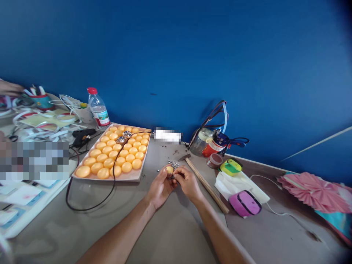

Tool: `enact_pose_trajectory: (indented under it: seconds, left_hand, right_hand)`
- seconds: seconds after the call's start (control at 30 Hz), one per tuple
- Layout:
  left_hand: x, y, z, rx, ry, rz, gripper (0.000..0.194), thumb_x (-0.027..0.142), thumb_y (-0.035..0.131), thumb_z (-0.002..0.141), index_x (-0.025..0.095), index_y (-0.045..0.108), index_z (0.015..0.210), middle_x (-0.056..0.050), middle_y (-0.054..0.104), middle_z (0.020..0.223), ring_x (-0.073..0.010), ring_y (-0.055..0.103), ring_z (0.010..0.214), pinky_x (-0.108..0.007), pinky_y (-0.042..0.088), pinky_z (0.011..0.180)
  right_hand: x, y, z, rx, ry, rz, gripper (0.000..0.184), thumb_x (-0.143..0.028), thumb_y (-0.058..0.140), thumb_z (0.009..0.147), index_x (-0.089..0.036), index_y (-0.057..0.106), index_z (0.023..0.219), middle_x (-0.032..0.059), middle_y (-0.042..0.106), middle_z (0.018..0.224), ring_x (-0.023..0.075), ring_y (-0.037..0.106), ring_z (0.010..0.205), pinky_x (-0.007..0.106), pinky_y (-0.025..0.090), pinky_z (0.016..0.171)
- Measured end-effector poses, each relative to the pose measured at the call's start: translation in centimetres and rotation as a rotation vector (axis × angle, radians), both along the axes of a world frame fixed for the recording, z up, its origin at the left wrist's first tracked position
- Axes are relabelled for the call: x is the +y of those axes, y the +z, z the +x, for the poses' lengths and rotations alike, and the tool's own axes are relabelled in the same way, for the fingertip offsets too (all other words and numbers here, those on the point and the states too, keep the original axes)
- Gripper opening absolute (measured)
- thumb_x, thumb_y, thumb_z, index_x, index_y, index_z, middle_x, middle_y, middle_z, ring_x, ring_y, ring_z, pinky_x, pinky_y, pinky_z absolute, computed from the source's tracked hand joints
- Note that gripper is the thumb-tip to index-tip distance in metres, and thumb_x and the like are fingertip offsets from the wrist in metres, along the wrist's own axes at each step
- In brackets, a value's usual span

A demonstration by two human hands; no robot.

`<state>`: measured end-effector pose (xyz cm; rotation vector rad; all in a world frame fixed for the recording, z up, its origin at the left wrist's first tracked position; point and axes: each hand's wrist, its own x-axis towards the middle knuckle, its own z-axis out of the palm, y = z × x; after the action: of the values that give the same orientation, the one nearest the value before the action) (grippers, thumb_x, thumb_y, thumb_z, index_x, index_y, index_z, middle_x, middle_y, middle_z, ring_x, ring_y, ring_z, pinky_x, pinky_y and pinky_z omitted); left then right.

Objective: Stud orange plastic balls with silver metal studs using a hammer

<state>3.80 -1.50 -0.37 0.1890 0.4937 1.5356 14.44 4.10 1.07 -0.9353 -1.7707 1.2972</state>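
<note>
My left hand (160,186) is closed round a small yellow-orange dome piece (169,169), held just above the grey table. My right hand (187,180) pinches at the same piece from the right; what its fingertips hold is too small to make out. A little heap of shiny silver beads (173,164) lies on the table right behind my fingers. To the left stands a white tray (132,176) filled with several rows of the same orange domes (115,152), two of them covered in silver (123,136).
A hammer with a long wooden handle (207,187) lies right of my hands. A black cable (90,205) loops from a glue gun (81,136). Water bottle (98,108), jars (205,142), tape rolls (230,167), pink case (244,203), pink paper fan (313,190). Another person's hand (8,88) far left.
</note>
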Motion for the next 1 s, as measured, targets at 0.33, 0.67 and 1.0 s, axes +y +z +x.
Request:
enact_pose_trajectory:
  seconds: [0.33,0.67,1.0]
  left_hand:
    - [0.0,-0.2,0.2,0.081,0.026,0.005,0.036,0.034,0.061,0.076,0.022,0.05,0.109,0.0,0.058,0.082,-0.0097,0.053,0.059,-0.025,0.045,0.06]
    - [-0.4,0.1,0.7,0.188,0.041,0.016,0.043,0.04,0.062,0.074,0.022,0.047,0.111,0.001,0.058,0.072,-0.0097,0.051,0.052,-0.024,0.042,0.055]
    - [-0.7,0.6,1.0,0.266,0.066,-0.003,0.049,0.042,0.062,0.074,0.02,0.044,0.114,0.001,0.057,0.066,-0.0113,0.053,0.052,-0.023,0.04,0.053]
  right_hand:
    - [-0.1,0.0,-0.1,-0.019,0.013,-0.058,0.007,-0.022,0.051,0.073,-0.018,0.053,0.068,-0.0029,0.049,0.064,0.0083,0.048,0.05,0.02,0.04,0.048]
    - [0.2,-0.3,0.2,-0.035,0.036,-0.218,0.007,-0.024,0.053,0.07,-0.018,0.053,0.071,-0.0081,0.043,0.045,0.0068,0.04,0.04,0.019,0.032,0.041]
    - [0.0,-0.3,0.0,-0.027,0.019,-0.237,0.008,-0.024,0.053,0.068,-0.019,0.047,0.065,-0.0095,0.041,0.042,0.0067,0.039,0.035,0.019,0.032,0.037]
